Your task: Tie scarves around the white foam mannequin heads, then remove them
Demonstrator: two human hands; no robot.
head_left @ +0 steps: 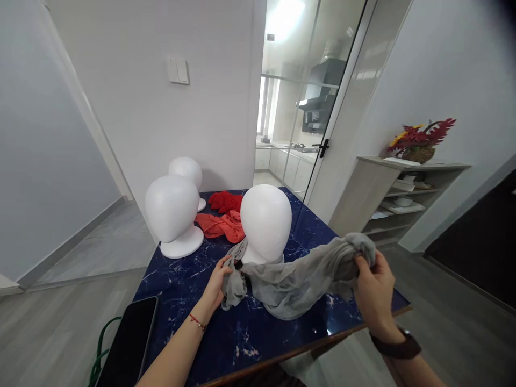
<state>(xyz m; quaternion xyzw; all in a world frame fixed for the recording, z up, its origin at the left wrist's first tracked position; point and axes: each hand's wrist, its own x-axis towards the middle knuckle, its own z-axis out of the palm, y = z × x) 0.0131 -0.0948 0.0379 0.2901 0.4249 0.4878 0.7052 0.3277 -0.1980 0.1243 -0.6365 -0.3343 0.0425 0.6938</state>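
A thin grey scarf (298,279) passes around the neck of a white foam mannequin head (266,220) that stands upright on the table. My left hand (217,282) is closed on the scarf's shorter end, just left of the head's base. Off to the right, my right hand (373,287) grips the bunched longer end and holds it up above the table's right edge. Between the hands the cloth sags in front of the head's base. Part of the scarf behind the neck is hidden by the head.
Two more white foam heads (173,212) stand at the table's left. Behind the middle head lie a coral cloth (223,226) and a red cloth (224,201). A black phone (131,338) lies at the blue marbled table's (245,338) front left. A shelf (407,188) stands at right.
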